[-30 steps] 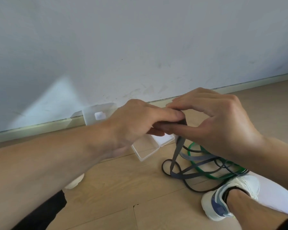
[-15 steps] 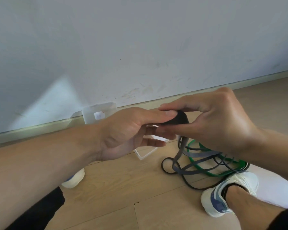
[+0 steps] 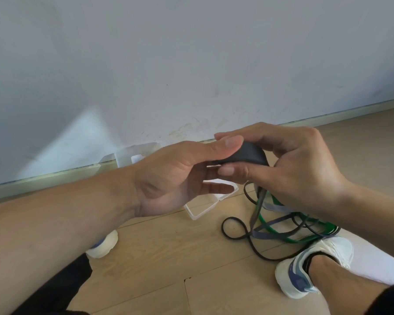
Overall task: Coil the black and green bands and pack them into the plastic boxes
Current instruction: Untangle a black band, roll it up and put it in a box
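Both hands hold a small dark coil of black band in front of me. My left hand pinches it between thumb and fingers from the left. My right hand grips it from the right, thumb underneath. The band's loose tail hangs down to a tangle of black and grey bands on the wooden floor, mixed with a green band. A clear plastic box lies open on the floor under my hands, partly hidden. Another plastic box stands by the wall.
A grey wall with a baseboard closes off the far side. My right foot in a white shoe rests beside the tangle, and my left shoe shows under my left forearm.
My left hand has turned palm-up and its thumb now sits on top of the coil. The coil has grown a little and shows more between the hands.
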A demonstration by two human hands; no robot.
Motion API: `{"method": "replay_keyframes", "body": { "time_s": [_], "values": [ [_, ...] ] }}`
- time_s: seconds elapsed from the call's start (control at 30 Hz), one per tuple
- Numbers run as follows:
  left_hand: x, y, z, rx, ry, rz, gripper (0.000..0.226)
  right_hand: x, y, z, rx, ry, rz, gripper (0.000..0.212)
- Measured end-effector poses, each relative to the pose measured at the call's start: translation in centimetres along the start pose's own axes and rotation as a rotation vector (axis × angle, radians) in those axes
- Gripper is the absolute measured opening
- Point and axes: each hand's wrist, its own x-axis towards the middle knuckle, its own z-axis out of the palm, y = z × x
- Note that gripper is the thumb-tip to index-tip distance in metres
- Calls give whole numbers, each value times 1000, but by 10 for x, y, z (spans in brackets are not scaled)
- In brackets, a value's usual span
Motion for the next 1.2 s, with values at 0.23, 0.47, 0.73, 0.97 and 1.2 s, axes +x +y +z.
{"method": "replay_keyframes", "body": {
  "time_s": [0.23, 0.47, 0.73, 0.97, 1.2],
  "values": [
    [-1, -3, 16, 257, 207, -111, 52, 4, 11, -7, -339, -44, -274, 21],
    [0, -14, 24, 284, 445, -73, 37, 9, 14, -4, -499, -103, -283, 15],
    [-6, -1, 14, 288, 307, -24, 22, 4, 1, 0, -196, -54, 36, 42],
    [-7, -3, 5, 180, 109, -38, 27, -4, 1, 2, -113, -45, -57, 39],
    [-6, -12, 19, 300, 301, -86, 53, 4, 5, -8, -470, -114, -245, 24]
  ]
}}
